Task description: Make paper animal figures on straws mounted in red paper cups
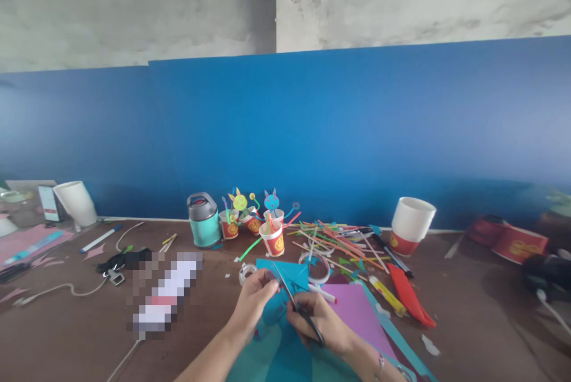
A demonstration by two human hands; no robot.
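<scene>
My right hand (314, 316) is closed around a pair of scissors (307, 318) with black handles, its thin blades pointing up and to the left. Beside the blades, my left hand (259, 293) pinches a small piece of paper, mostly hidden by the fingers. Both hands are above blue paper sheets (285, 352) on the brown table. To the right, a purple sheet (359, 310) lies over blue paper, and a white marker (323, 293) with a red end rests by my right hand. A roll of clear tape (247, 275) is just beyond my left hand.
Decorated paper cups (273, 242) stand near the blue partition, next to a teal flask (205, 227). Right of them are scattered straws (343, 242), a tape roll (316, 269), stacked white cups (411, 224) and a red packet (408, 296). A cable (125, 358) runs at left.
</scene>
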